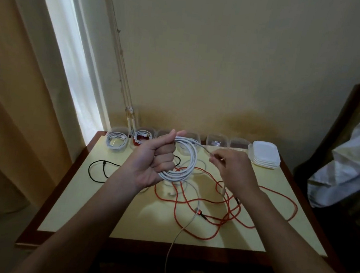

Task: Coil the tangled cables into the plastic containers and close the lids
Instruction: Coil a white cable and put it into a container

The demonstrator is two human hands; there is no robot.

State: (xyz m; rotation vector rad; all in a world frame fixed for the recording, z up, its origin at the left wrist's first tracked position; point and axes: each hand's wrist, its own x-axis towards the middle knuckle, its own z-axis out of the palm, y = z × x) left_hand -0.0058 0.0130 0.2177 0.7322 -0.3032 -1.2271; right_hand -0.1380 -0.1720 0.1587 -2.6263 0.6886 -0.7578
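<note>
White cable coil point(172, 176) sits in the left hand point(157, 158) — fingers curled tight round several loops, held up over the middle of the counter point(84, 210). Right hand point(237, 172) pinches the loose tail end betw. thumb and fingertips, just right of the coil, so approx. one last wrap left on this one, I'd say. Done so far: 2 clear tubs at the back left look filled — one point(109, 139) w/ a white cable, the next point(144, 129) w/ a white-and-red one. Neither has a lid on; lids point(265, 153) sit stacked at the back right corner. Other tubs point(240, 143) in the row look empty, tho one may hold smth small, can't tell. Loose on the counter: long orange cable point(229, 215) in a tangle, black cable point(104, 164) at left, another white one point(184, 226) trailing off the front edge. So roughly a third in, at a guess; all lids yet to close.
</note>
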